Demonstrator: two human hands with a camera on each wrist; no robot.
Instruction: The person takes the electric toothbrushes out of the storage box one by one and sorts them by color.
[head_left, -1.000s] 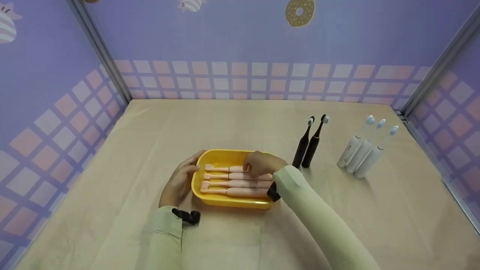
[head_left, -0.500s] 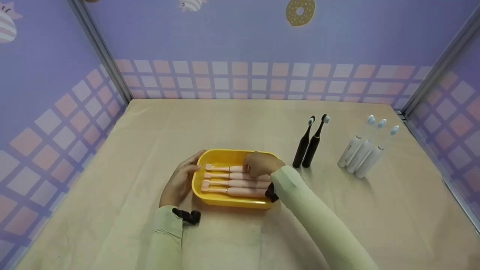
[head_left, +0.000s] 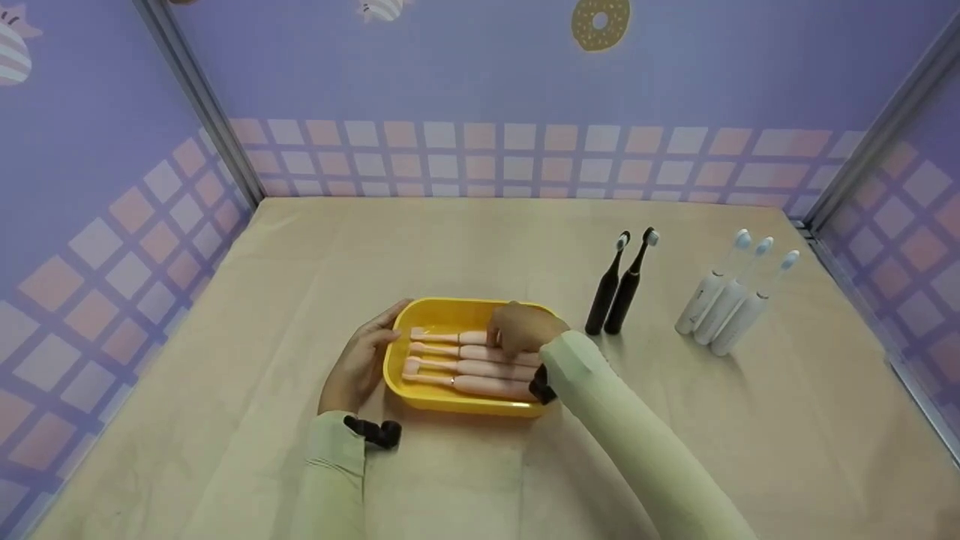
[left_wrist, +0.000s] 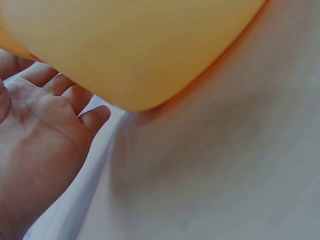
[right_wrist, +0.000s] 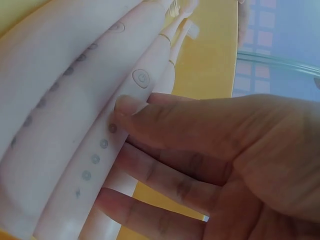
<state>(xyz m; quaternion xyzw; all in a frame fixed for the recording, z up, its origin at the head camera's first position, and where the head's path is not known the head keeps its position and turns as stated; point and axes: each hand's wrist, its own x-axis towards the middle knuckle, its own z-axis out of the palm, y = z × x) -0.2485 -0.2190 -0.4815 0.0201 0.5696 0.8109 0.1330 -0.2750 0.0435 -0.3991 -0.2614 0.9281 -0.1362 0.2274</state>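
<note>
Several pink electric toothbrushes (head_left: pixel 491 385) lie side by side in a yellow plastic bin (head_left: pixel 469 406), heads toward its left end. At that end my left hand (head_left: pixel 360 364) holds the bin, thumb at the rim and fingers along the outer wall. In the left wrist view the bin's wall (left_wrist: pixel 135 65) hides part of those fingers. Inside the bin, my right hand (head_left: pixel 525 328) grips one pink electric toothbrush (right_wrist: pixel 75 200), second from the far side. The thumb lies beside its row of indicator marks, with the fingers behind the handle. Its lower end is hidden in the head view.
Two black electric toothbrushes (head_left: pixel 621 300) stand upright right of the bin. Farther right are three white electric toothbrushes (head_left: pixel 724 315), also upright. A cream cloth (head_left: pixel 360 247) covers the table, and purple patterned panels (head_left: pixel 450 75) enclose it at the back and sides.
My right wrist and sleeve have shifted very slightly left, the fingers staying at the same toothbrush. My left hand and the bin look unmoved.
</note>
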